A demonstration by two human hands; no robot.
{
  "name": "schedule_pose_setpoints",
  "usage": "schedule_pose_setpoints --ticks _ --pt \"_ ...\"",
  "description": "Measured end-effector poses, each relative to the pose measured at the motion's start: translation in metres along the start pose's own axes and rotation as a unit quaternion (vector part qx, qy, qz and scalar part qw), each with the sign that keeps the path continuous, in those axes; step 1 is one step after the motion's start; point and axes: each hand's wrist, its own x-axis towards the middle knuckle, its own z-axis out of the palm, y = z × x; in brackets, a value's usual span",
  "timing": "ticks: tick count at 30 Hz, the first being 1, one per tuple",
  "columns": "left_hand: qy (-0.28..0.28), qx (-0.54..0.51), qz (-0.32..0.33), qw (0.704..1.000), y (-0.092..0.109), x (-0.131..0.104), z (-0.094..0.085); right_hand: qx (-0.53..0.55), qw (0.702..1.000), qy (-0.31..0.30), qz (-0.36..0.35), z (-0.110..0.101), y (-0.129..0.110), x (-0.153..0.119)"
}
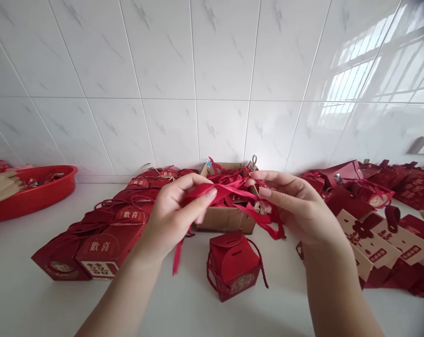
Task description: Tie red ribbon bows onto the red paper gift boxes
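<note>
Between my two hands a red ribbon (229,188) is stretched, its loose ends hanging down on both sides. My left hand (178,206) pinches it between thumb and forefinger. On the other side, my right hand (296,201) has its thumb and fingers closed on the ribbon's strands. Behind the ribbon stands an open cardboard box (229,220) holding more red ribbon and small pieces, partly hidden by my hands. Below and in front of my hands a small red gift box (234,267) with a twisted red cord sits on the white table.
Rows of red gift boxes (102,245) stand at left. Red and cream gift bags and boxes (376,238) crowd the right side. A red basin (53,196) is at far left, with another person's hand (4,187) over it. A tiled wall (222,126) rises behind.
</note>
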Motion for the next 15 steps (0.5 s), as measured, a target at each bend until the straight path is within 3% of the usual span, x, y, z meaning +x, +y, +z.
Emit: schedule_pose_setpoints --ticks 2,7,9,12,15 --pt "0.030 -0.008 -0.002 1.000 0.005 -0.003 -0.007 0.015 1.000 0.021 -0.001 -0.005 -0.002 0.001" --pt "0.044 -0.105 -0.051 0.992 0.017 -0.003 -0.021 0.065 0.997 0.041 0.012 -0.024 -0.002 0.010" --pt "0.076 -0.156 -0.046 0.984 0.022 0.001 -0.024 0.100 0.990 0.101 -0.006 -0.034 0.001 0.017" --pt "0.137 -0.199 -0.032 0.970 0.028 0.007 -0.029 0.145 0.960 0.237 -0.038 -0.050 0.003 0.022" --pt "0.229 -0.223 -0.018 0.948 0.028 0.008 -0.046 0.087 0.934 0.325 -0.116 -0.064 -0.003 0.010"
